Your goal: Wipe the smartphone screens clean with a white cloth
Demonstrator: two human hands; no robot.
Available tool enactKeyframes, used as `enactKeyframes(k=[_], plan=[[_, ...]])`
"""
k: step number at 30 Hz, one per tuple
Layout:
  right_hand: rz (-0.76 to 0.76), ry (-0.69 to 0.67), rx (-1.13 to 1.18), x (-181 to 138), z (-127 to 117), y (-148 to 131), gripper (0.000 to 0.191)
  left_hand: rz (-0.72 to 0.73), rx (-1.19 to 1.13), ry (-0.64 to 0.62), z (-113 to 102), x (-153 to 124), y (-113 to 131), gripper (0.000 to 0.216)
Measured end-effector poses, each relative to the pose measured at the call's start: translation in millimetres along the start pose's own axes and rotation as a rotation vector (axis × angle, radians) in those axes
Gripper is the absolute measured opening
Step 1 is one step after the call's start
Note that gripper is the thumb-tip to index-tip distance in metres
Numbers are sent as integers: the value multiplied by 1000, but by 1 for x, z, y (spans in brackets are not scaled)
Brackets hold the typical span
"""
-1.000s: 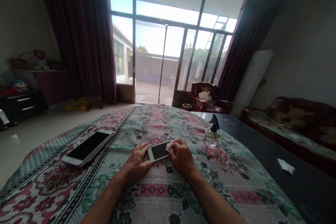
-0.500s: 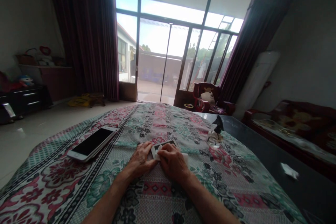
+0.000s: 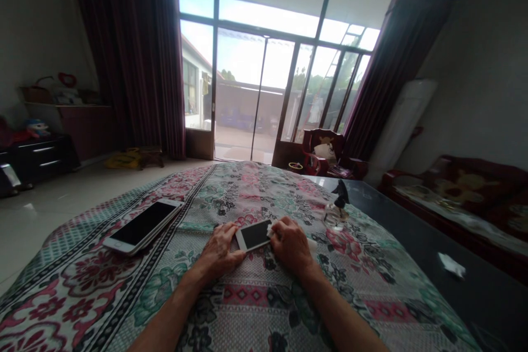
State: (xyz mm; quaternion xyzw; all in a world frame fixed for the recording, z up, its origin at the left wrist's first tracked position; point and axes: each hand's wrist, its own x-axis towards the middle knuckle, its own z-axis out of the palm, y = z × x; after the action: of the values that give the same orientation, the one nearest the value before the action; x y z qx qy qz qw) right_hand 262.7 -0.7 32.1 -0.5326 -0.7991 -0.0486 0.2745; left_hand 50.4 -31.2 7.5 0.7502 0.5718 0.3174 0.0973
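Observation:
A small white smartphone (image 3: 254,235) with a dark screen lies on the patterned cloth in front of me. My left hand (image 3: 219,252) grips its left end, with the thumb along the near edge and the fingers at the far side. At the opposite end, my right hand (image 3: 291,246) is closed around a white tissue (image 3: 270,230), which touches the right end of the screen. Part of the tissue also sticks out on the far side of that hand. Most of the tissue is hidden by the fingers.
To the left lies a larger white phone (image 3: 142,226), apparently stacked on another flat device. A clear spray bottle (image 3: 336,215) with a black head stands at the right. The floral tablecloth (image 3: 247,294) drapes over a dark tabletop (image 3: 487,305), where a crumpled tissue (image 3: 451,265) lies.
My right hand has slid the tissue rightward across the smartphone's screen to its right end, uncovering the screen. My left hand stays at the left end.

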Motion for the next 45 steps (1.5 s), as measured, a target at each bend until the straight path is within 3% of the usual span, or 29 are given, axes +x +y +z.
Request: enactKeyframes(k=[10,17,25,29,36,45], plan=[[-241,-104,158,-12,8,-40,7,31,-22,55,9,1,-10,49],[-116,-128,121,-1,5,-29,5,47,7,-7,1,1,-6,46],[43,-49,-4,4,-2,0,7,27,11,-23,0,1,-4,45],[-14,-12,5,-2,2,-9,9,27,8,-26,1,2,-6,44],[-174,-74,113,-10,11,-41,11,31,-8,0,3,2,-7,45],[-25,-82,59,1,5,-17,9,39,19,-18,2,3,-9,48]])
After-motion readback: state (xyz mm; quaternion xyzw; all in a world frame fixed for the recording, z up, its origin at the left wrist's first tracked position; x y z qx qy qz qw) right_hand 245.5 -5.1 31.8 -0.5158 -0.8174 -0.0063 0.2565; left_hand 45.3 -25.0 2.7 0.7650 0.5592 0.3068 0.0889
